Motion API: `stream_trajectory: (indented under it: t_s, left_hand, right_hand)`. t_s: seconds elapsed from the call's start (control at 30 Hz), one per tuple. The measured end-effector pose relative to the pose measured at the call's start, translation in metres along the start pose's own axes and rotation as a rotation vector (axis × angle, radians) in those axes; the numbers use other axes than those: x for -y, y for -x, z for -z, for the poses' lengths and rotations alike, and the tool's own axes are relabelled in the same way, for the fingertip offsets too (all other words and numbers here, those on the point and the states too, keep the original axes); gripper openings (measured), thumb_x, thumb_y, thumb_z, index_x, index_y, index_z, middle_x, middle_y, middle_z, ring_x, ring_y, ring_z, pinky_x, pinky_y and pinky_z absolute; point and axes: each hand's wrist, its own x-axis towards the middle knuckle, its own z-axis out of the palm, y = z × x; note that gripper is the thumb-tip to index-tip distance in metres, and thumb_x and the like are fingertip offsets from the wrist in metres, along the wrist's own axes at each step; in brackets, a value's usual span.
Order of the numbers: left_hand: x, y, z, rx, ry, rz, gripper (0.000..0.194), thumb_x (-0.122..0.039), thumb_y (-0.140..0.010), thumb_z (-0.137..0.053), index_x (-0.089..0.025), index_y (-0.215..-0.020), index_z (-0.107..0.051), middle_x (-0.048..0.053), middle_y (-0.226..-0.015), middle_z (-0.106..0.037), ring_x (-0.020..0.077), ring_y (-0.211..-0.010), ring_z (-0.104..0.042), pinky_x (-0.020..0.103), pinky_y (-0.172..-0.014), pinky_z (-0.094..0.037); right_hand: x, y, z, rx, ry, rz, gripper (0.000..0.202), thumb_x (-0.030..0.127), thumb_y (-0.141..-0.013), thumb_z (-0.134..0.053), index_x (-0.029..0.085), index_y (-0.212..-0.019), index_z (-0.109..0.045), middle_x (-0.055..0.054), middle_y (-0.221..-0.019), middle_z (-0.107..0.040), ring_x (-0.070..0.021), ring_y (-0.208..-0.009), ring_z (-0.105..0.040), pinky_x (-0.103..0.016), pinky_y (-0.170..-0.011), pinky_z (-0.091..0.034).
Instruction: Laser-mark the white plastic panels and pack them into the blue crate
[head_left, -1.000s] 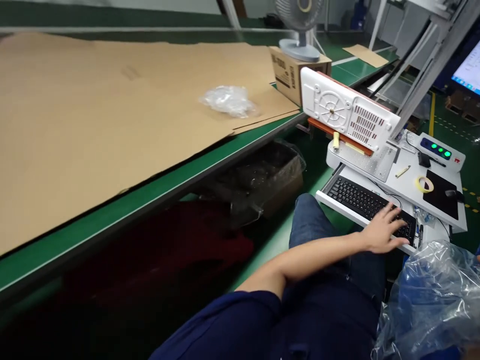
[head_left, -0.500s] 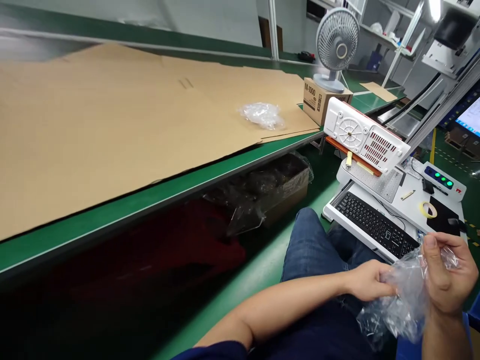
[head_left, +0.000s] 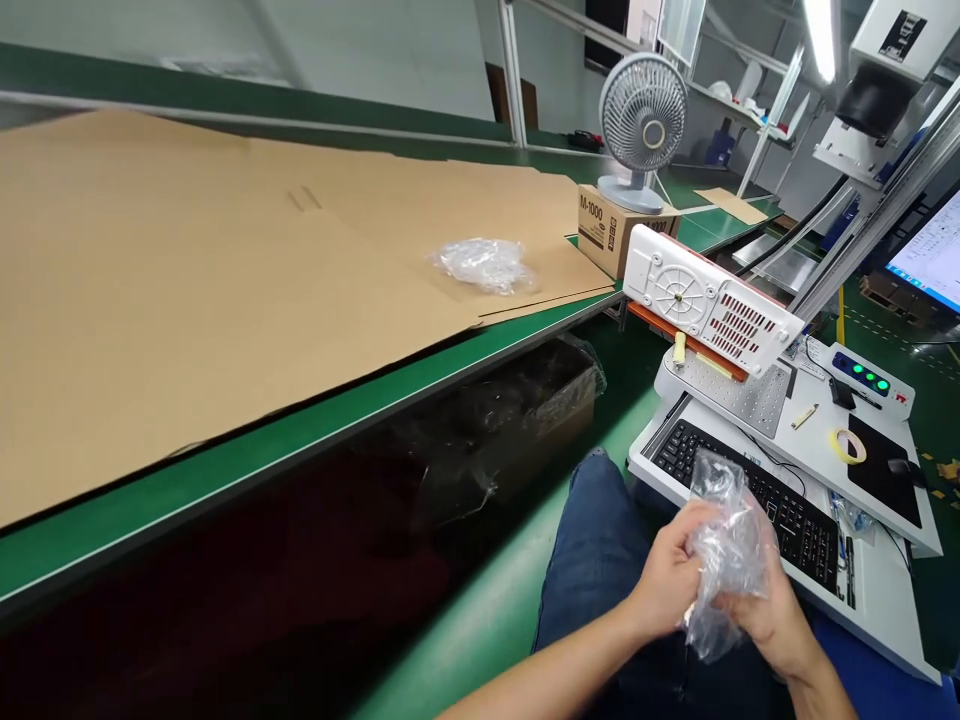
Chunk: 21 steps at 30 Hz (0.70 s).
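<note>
A crumpled clear plastic bag (head_left: 727, 550) is held between my two hands, above my lap and in front of the keyboard (head_left: 795, 520). My left hand (head_left: 670, 570) closes on its left side, thumb and fingers pinching the film. On the other side my right hand (head_left: 766, 605) grips the bag, and its fingers are partly covered by the plastic. Whether anything lies inside the bag I cannot make out. Another crumpled clear plastic bag (head_left: 486, 265) rests on the flat cardboard sheets (head_left: 225, 270) to the left.
A fan (head_left: 643, 125) stands on an M-1000 carton (head_left: 600, 235). A white slotted panel (head_left: 709, 300) leans over a perforated metal plate (head_left: 739, 390). Yellow tape (head_left: 847, 447), a mouse pad (head_left: 881, 480) and a monitor (head_left: 930, 250) are at the right. Under the bench sits a plastic-lined box (head_left: 555, 420).
Both hands have moved left with the plastic bag, from the far right to in front of the keyboard. My right hand has lowered and come closer to my left. The view has shifted slightly.
</note>
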Motion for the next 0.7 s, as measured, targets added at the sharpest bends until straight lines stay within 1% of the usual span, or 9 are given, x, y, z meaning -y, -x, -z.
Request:
stream_trajectory:
  t_s: [0.07, 0.13, 0.23, 0.3, 0.4, 0.47, 0.53, 0.63, 0.7]
  left_hand:
    - [-0.002, 0.000, 0.002, 0.075, 0.033, 0.091, 0.030, -0.038, -0.090, -0.092, -0.021, -0.114, -0.091, 0.014, -0.122, -0.079, 0.0319, -0.114, -0.074, 0.042, -0.104, -0.058]
    - [-0.008, -0.002, 0.009, 0.153, 0.146, 0.242, 0.037, -0.042, -0.088, -0.095, -0.021, -0.118, -0.091, 0.015, -0.123, -0.082, 0.0333, -0.116, -0.076, 0.043, -0.107, -0.058]
    - [-0.022, -0.008, 0.028, 0.212, 0.388, 0.498, 0.052, -0.044, -0.081, -0.100, -0.022, -0.126, -0.089, 0.014, -0.119, -0.085, 0.0336, -0.112, -0.079, 0.044, -0.108, -0.059]
    - [-0.033, -0.014, 0.044, 0.215, 0.432, 0.562, 0.058, -0.046, -0.078, -0.102, -0.023, -0.130, -0.088, 0.013, -0.114, -0.086, 0.0348, -0.112, -0.080, 0.047, -0.113, -0.058]
    - [-0.045, -0.020, 0.071, 0.205, 0.344, 0.512, 0.055, -0.049, -0.082, -0.099, -0.024, -0.130, -0.089, 0.013, -0.115, -0.086, 0.0365, -0.119, -0.078, 0.051, -0.120, -0.054]
    - [-0.050, -0.023, 0.093, 0.194, 0.259, 0.467, 0.055, -0.048, -0.085, -0.097, -0.024, -0.134, -0.087, 0.014, -0.125, -0.085, 0.0371, -0.125, -0.076, 0.052, -0.122, -0.053]
    - [-0.051, -0.023, 0.116, 0.157, 0.173, 0.438, 0.062, -0.047, -0.086, -0.097, -0.023, -0.141, -0.082, 0.016, -0.133, -0.082, 0.0370, -0.125, -0.076, 0.052, -0.119, -0.055]
    - [-0.051, -0.018, 0.147, 0.004, 0.044, 0.383, 0.065, -0.048, -0.089, -0.095, -0.024, -0.146, -0.076, 0.019, -0.140, -0.079, 0.0369, -0.125, -0.076, 0.050, -0.111, -0.060]
    - [-0.051, -0.013, 0.159, -0.101, -0.035, 0.311, 0.064, -0.049, -0.092, -0.092, -0.028, -0.149, -0.071, 0.019, -0.154, -0.071, 0.0392, -0.142, -0.068, 0.049, -0.114, -0.059]
  right_hand:
    - [-0.007, -0.007, -0.010, -0.015, -0.016, -0.003, 0.113, 0.057, -0.082, -0.101, 0.032, -0.172, -0.036, -0.015, -0.165, -0.059, -0.0374, -0.147, -0.063, -0.055, -0.128, -0.050]
    - [-0.009, -0.016, -0.011, -0.022, 0.043, -0.034, 0.102, 0.058, -0.082, -0.100, 0.028, -0.164, -0.046, -0.015, -0.155, -0.066, -0.0369, -0.140, -0.067, -0.054, -0.124, -0.052]
    - [-0.002, -0.033, -0.011, 0.076, 0.116, -0.098, 0.092, 0.052, -0.077, -0.104, 0.026, -0.152, -0.057, -0.014, -0.145, -0.071, -0.0355, -0.128, -0.072, -0.049, -0.114, -0.058]
    - [0.008, -0.046, -0.017, 0.156, 0.130, -0.127, 0.085, 0.046, -0.078, -0.104, 0.026, -0.148, -0.060, -0.011, -0.142, -0.072, -0.0328, -0.123, -0.073, -0.045, -0.109, -0.058]
    - [0.024, -0.065, -0.034, 0.232, 0.201, -0.175, 0.070, 0.033, -0.079, -0.101, 0.024, -0.139, -0.067, -0.006, -0.127, -0.078, -0.0291, -0.112, -0.074, -0.038, -0.100, -0.058]
    - [0.032, -0.079, -0.044, 0.254, 0.320, -0.186, 0.058, 0.026, -0.080, -0.095, 0.023, -0.133, -0.072, -0.004, -0.116, -0.080, -0.0272, -0.103, -0.074, -0.035, -0.093, -0.058]
    - [0.035, -0.092, -0.047, 0.234, 0.441, -0.167, 0.051, 0.019, -0.079, -0.086, 0.022, -0.129, -0.075, -0.002, -0.107, -0.080, -0.0247, -0.094, -0.073, -0.033, -0.088, -0.057]
    - [0.036, -0.111, -0.045, 0.164, 0.517, -0.130, 0.047, 0.015, -0.073, -0.075, 0.020, -0.120, -0.076, 0.000, -0.100, -0.079, -0.0209, -0.084, -0.069, -0.030, -0.078, -0.054]
    - [0.034, -0.120, -0.045, 0.152, 0.496, -0.110, 0.040, 0.017, -0.072, -0.073, 0.019, -0.111, -0.076, 0.000, -0.095, -0.077, -0.0190, -0.079, -0.065, -0.028, -0.073, -0.051]
